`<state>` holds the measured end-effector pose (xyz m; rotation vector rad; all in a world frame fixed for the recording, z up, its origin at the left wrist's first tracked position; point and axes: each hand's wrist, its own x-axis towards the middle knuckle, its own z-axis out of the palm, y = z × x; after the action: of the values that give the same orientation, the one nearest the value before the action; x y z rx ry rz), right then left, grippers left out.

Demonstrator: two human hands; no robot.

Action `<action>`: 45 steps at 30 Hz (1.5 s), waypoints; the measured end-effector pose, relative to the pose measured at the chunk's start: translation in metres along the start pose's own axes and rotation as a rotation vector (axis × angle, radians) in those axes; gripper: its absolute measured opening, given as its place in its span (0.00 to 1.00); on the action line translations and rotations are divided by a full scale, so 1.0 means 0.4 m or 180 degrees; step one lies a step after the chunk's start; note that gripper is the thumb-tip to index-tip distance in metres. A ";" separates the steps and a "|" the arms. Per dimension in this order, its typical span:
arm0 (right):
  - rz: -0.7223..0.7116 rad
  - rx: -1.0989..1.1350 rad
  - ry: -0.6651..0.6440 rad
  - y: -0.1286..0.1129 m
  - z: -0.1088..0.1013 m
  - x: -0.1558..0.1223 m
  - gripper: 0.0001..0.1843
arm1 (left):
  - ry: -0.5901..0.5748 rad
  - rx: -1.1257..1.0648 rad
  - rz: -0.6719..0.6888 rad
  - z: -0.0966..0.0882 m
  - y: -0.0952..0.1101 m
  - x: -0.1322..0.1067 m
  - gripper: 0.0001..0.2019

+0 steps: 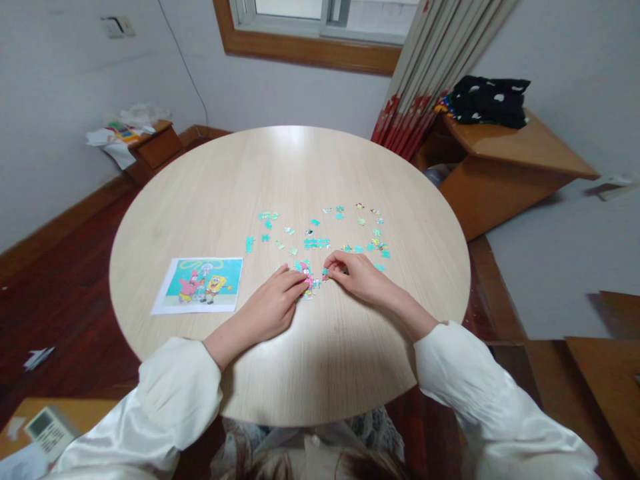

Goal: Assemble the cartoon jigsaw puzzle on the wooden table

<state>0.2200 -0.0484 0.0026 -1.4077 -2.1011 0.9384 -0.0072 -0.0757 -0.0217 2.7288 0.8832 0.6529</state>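
Note:
On the round table (320,373) lies a partly joined jigsaw section (306,268) showing a pink cartoon figure. My left hand (270,303) rests flat against its left side, fingers stretched over it and covering part of it. Just to the right, my right hand (357,275) pinches a small jigsaw piece (325,273) between thumb and forefinger, close to the section's right edge. Beyond my hands, a joined strip of turquoise pieces (317,243) lies among several loose pieces (377,243). A printed reference picture (200,287) of cartoon figures lies left of my left hand.
A wooden cabinet (530,153) with a black patterned cloth (490,101) on it stands right of the table. A small wooden stand (155,143) bearing papers is at the far left. A remote-like device (50,433) lies at the lower left.

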 end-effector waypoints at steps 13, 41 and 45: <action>0.0202 0.0947 -0.0014 0.017 0.027 0.044 0.03 | -0.0061 0.0033 -0.0010 -0.003 0.000 -0.001 0.22; 0.0190 -0.0152 -0.0084 -0.039 0.025 0.047 0.08 | 0.0011 0.0115 0.0039 0.000 0.004 0.001 0.22; 0.0230 -0.0225 -0.0079 -0.040 0.025 0.047 0.07 | -0.0055 0.0181 0.0051 -0.001 0.012 0.004 0.22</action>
<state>0.1958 -0.0381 0.0075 -1.5237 -2.1335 0.9219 -0.0037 -0.0787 -0.0190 2.7902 0.8904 0.6156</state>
